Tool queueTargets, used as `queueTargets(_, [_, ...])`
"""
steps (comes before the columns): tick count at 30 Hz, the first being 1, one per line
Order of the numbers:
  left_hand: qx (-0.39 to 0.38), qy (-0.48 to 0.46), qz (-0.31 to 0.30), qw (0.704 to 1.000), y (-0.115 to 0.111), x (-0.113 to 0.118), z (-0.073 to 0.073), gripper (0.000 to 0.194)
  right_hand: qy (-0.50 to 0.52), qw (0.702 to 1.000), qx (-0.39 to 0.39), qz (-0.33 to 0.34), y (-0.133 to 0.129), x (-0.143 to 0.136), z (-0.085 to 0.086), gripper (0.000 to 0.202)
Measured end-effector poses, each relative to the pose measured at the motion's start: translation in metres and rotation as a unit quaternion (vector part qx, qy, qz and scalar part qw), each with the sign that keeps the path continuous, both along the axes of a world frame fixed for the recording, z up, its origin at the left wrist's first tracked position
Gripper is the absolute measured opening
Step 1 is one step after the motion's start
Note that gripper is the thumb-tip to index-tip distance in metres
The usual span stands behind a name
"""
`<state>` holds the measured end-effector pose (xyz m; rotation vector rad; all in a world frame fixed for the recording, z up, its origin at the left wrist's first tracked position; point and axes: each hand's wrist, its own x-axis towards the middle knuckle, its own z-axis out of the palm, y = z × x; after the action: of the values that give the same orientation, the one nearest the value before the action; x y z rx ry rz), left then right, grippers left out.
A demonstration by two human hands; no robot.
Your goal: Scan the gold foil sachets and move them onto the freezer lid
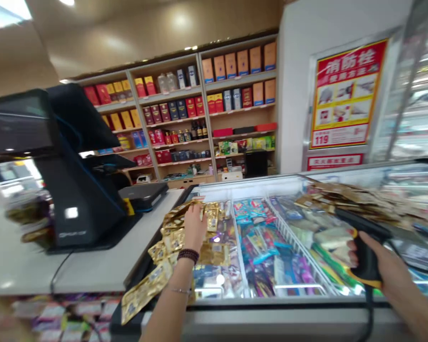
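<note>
My left hand (195, 223), with a beaded bracelet at the wrist, reaches over a pile of shiny gold packets (178, 235). Its fingers curl down onto a packet at the back of the pile; the fingertips are partly hidden. The packets lie on the freezer's glass top, and one long gold packet (146, 292) hangs over the front left corner. In my right hand (388, 266) is a black barcode scanner (366, 254) with yellow trim, gripped by its handle above the glass. Beyond it lies a second heap of gold-brown packets (371, 202), slightly blurred.
Under the glass of the chest freezer (257, 316), wire dividers separate colourful ice cream packs (258, 237). A black checkout terminal (82, 190) stands on the white counter (103, 266) at left. Shelves of boxes (174, 109) line the back wall. The scanner's cable (369, 308) hangs down.
</note>
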<state>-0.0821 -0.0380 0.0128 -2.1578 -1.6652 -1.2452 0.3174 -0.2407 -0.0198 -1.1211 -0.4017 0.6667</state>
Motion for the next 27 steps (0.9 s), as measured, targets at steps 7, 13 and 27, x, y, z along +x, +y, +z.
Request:
queueTargets(7, [-0.072, 0.046, -0.253, 0.964, 0.011, 0.214, -0.011, 0.028, 0.104, 0.991, 0.066, -0.05, -0.03, 0.03, -0.01, 0.052])
queueTargets(13, [-0.189, 0.019, -0.262, 0.946, 0.031, 0.365, -0.032, 0.036, 0.095, 0.99, 0.055, -0.089, -0.025, 0.031, -0.014, 0.065])
queueTargets(27, [-0.237, 0.072, -0.209, 0.946, 0.078, 0.403, -0.046, 0.024, 0.103, 0.989, 0.044, -0.091, -0.026, 0.039, -0.03, 0.07])
